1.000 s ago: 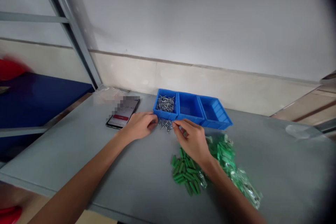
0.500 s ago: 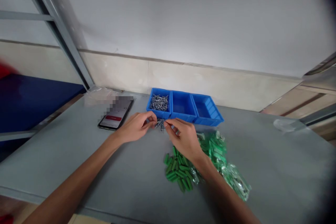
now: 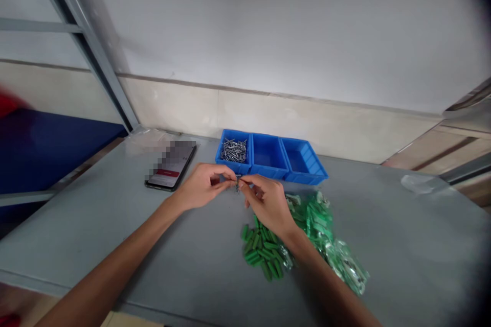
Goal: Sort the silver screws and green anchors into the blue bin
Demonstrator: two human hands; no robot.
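My left hand [image 3: 203, 186] and my right hand [image 3: 266, 203] meet in front of a blue three-compartment plastic bin [image 3: 269, 163]. Their fingertips close around a few small metal fasteners [image 3: 238, 183], which are mostly hidden by my fingers. The bin's left compartment holds a heap of similar fasteners [image 3: 233, 150]; the other two show no contents. Below my right wrist lie loose green plastic wall anchors [image 3: 261, 248] and a green mass of bagged anchors [image 3: 316, 219].
Everything rests on a grey metal table [image 3: 387, 235] against a pale wall. A smartphone [image 3: 171, 166] lies left of the bin, and a clear plastic piece [image 3: 420, 184] sits at the back right. A metal upright [image 3: 90, 46] and a dark blue surface [image 3: 49, 150] are at the left.
The small pile of fasteners on the table in front of the bin has shrunk to a few pinched between my fingertips. My hands have drawn closer together.
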